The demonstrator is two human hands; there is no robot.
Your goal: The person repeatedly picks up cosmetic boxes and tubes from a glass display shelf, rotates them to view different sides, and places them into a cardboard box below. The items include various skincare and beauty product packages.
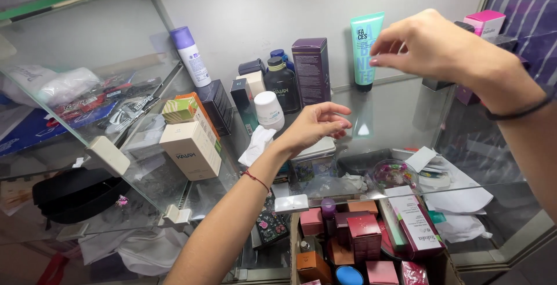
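Green tube [365,50] standing upright on the glass shelf [394,111]; right hand [426,44] just beside it, left hand [316,125] lower, both released, empty.

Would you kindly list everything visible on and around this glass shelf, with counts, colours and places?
tube: one, teal, upright at back wall, nearest the right hand
tall box: one, purple, left of tube
dark bottle: one, black, beside tall box
spray can: one, white with purple cap, back left
beige box: one, left front of shelf
white jar: one, centre
pink box: one, far right
red boxes: several, below shelf
left hand: empty, open, over shelf
right hand: empty, fingers pinched, raised
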